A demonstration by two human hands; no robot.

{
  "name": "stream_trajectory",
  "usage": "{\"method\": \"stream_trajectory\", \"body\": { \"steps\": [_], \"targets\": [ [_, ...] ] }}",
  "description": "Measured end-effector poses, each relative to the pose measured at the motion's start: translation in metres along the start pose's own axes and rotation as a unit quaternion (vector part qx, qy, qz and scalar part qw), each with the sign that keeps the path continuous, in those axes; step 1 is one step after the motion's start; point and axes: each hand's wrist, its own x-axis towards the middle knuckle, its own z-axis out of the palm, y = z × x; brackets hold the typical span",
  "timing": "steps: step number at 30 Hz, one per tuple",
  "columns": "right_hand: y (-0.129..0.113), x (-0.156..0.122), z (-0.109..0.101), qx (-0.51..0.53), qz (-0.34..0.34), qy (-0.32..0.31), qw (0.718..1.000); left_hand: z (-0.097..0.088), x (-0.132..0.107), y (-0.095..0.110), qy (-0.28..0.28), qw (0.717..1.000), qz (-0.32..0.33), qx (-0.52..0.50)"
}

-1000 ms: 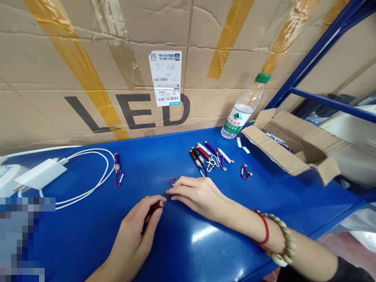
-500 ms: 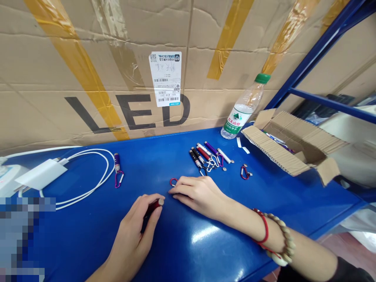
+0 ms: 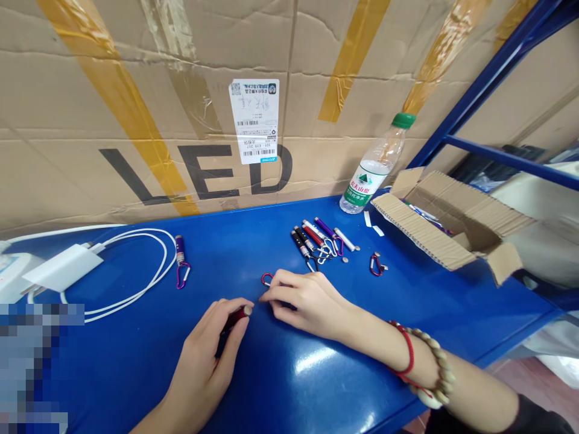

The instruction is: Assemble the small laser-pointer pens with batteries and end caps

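Your left hand (image 3: 203, 361) was wrapped tight around a little red torch (image 3: 236, 314), close to the front edge of the blue desk (image 3: 253, 235). Your right hand (image 3: 312, 301) rested just beside it, with the fingertips bunched together next to a small red clip (image 3: 266, 278). You may have pinched something there, but I could not tell.

A huge brown box (image 3: 136, 120) with the letters LED stood along the desk's back edge. A smaller cardboard box (image 3: 452, 229) with its flaps up sat at the right edge. A white charger (image 3: 63, 268) and its looped cable (image 3: 149, 265) lay by the left edge. A water bottle (image 3: 375, 166) with a green cap leaned near the back right corner. A bunch of little torches (image 3: 316, 236) lay in the middle, toward the back. One purple torch (image 3: 180, 247) lay just beside the cable. Another red clip (image 3: 375, 264) lay alone between the bunch and the smaller box.
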Motion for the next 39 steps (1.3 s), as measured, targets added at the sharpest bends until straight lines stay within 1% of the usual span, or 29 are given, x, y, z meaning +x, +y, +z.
{"method": "stream_trajectory", "body": {
  "steps": [5, 8, 11, 15, 18, 21, 28, 33, 36, 39],
  "targets": [
    [0.0023, 0.0002, 0.0002, -0.013, -0.004, 0.024, 1.000, 0.0001, -0.0008, -0.0004, -0.001, 1.000, -0.008, -0.004],
    [0.0034, 0.0007, 0.0013, -0.012, 0.008, 0.027, 1.000, 0.0004, -0.0018, -0.0008, -0.005, 1.000, -0.015, -0.008],
    [0.0039, 0.0016, 0.0014, -0.024, 0.039, 0.015, 0.999, 0.0008, -0.0027, -0.0015, -0.008, 1.000, -0.025, -0.012],
    [0.0051, 0.0024, 0.0000, -0.025, 0.083, -0.015, 0.996, 0.0010, -0.0030, -0.0015, -0.011, 1.000, -0.021, -0.019],
    [0.0057, 0.0024, -0.0007, -0.009, 0.085, -0.037, 0.996, 0.0006, -0.0024, -0.0007, -0.009, 1.000, -0.017, -0.020],
    [0.0054, 0.0023, 0.0000, -0.001, 0.075, -0.039, 0.996, -0.0001, -0.0018, 0.0000, -0.012, 1.000, -0.014, -0.018],
    [0.0027, 0.0035, 0.0019, 0.043, 0.087, -0.003, 0.995, -0.0004, -0.0023, -0.0003, -0.009, 1.000, -0.001, -0.008],
    [0.0003, 0.0031, 0.0015, 0.072, 0.081, 0.022, 0.994, 0.0001, -0.0018, -0.0009, -0.011, 1.000, 0.007, -0.013],
    [0.0008, 0.0027, 0.0022, 0.098, 0.068, 0.039, 0.992, 0.0014, -0.0024, -0.0025, -0.017, 1.000, 0.001, -0.024],
    [0.0020, 0.0027, 0.0030, 0.143, 0.057, 0.056, 0.987, 0.0031, -0.0043, -0.0039, -0.024, 0.999, -0.019, -0.039]
  ]
}}
